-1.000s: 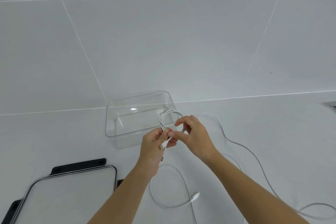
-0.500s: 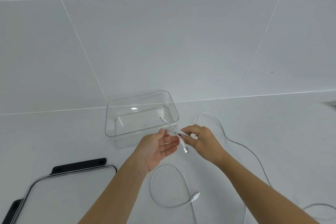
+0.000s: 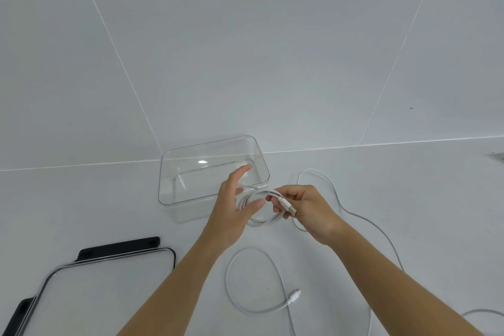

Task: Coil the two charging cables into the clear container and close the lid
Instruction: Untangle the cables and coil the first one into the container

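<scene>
A clear container [image 3: 174, 194] stands open on the white counter. Just in front of its right corner I hold a small coil of white charging cable [image 3: 261, 220]. My right hand [image 3: 311, 213] pinches the coil at its right side, beside the USB plug [image 3: 289, 208]. My left hand [image 3: 231, 213] is at the coil's left side with fingers straight and raised over the container's front wall; its thumb touches the coil. More white cable [image 3: 242, 305] lies loose on the counter below my hands, ending in a small plug [image 3: 294, 297]. A long stretch [image 3: 362, 221] runs off to the right.
The container's lid [image 3: 95, 297], clear with black clips, lies flat at the bottom left. A white tiled wall rises behind the container. Something small and pale [image 3: 497, 156] shows at the right edge.
The cable now forms a round coil between my hands. My left hand turned from palm-up to upright with fingers raised. My right hand shifted slightly right, still pinching near the plug.
</scene>
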{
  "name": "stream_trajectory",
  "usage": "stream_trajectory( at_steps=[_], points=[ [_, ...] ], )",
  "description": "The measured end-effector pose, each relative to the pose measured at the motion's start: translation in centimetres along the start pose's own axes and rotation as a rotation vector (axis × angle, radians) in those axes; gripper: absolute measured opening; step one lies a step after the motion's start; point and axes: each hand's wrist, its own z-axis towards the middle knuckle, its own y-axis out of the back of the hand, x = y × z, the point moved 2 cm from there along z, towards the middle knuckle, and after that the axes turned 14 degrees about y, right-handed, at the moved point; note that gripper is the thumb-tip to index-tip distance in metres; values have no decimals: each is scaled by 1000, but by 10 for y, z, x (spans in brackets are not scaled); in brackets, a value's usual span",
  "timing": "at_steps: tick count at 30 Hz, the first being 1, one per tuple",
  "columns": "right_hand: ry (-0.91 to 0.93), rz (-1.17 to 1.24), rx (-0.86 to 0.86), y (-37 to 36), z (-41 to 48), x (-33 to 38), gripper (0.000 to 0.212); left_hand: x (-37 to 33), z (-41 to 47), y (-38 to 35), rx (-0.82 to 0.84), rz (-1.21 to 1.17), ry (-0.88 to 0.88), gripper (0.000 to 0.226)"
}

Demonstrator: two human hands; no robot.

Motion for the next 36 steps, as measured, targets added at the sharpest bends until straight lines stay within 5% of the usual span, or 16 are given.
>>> stream_trajectory(
  at_steps=[5, 12, 22, 28, 36],
  points=[
    [-23, 77, 63, 0, 4, -3, 13, 0, 1, 5, -14, 45, -52, 19],
    [-83, 271, 49, -5, 10, -7, 24, 2, 5, 11, -74, -95, -17, 13],
    [-34, -17, -173, -14, 28, -8, 24, 5, 8, 19, -192, -350, 206, 7],
    [48, -383, -158, -24, 39, -8, 17, 0, 12, 26, -225, -401, 252, 10],
    [71, -287, -174, -31, 82, 0, 11, -12, 40, 55, -289, -276, 244, 10]
  ],
)
